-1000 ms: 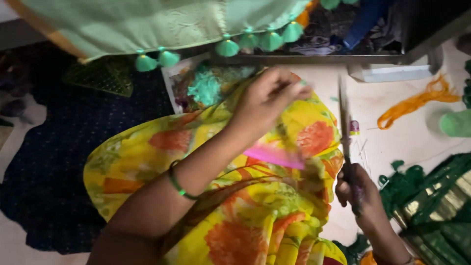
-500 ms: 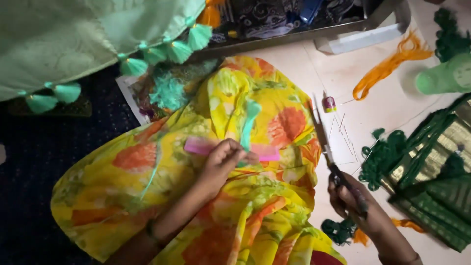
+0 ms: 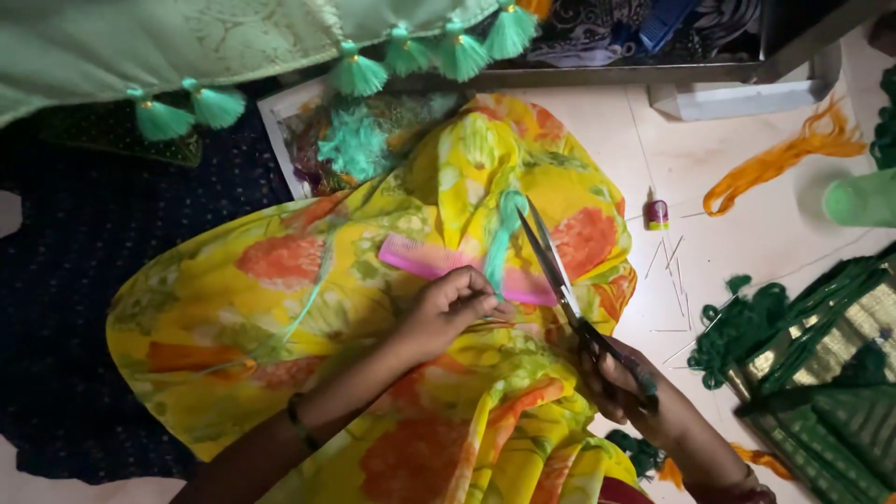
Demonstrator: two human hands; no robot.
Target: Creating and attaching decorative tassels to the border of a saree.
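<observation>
My left hand (image 3: 446, 308) pinches the lower end of a light green thread tassel (image 3: 504, 233) that stands up over my lap. Under it lies a pink comb (image 3: 425, 258) on the yellow and orange flowered cloth (image 3: 308, 308) that covers my legs. My right hand (image 3: 621, 378) grips a pair of scissors (image 3: 553, 266). Its blades are slightly apart and point up and left, close beside the tassel's top.
A pale green cloth (image 3: 187, 37) edged with green tassels (image 3: 355, 73) hangs along the top. Loose green threads (image 3: 353, 145) lie on a sheet behind my knee. On the floor to the right are orange yarn (image 3: 784, 163), a small bottle (image 3: 656, 214), needles, dark green yarn (image 3: 742, 317) and a green and gold fabric (image 3: 831, 373).
My left hand came down from the hanging cloth to my lap with the tassel. My right hand swung the scissors left, from over the floor to beside the tassel.
</observation>
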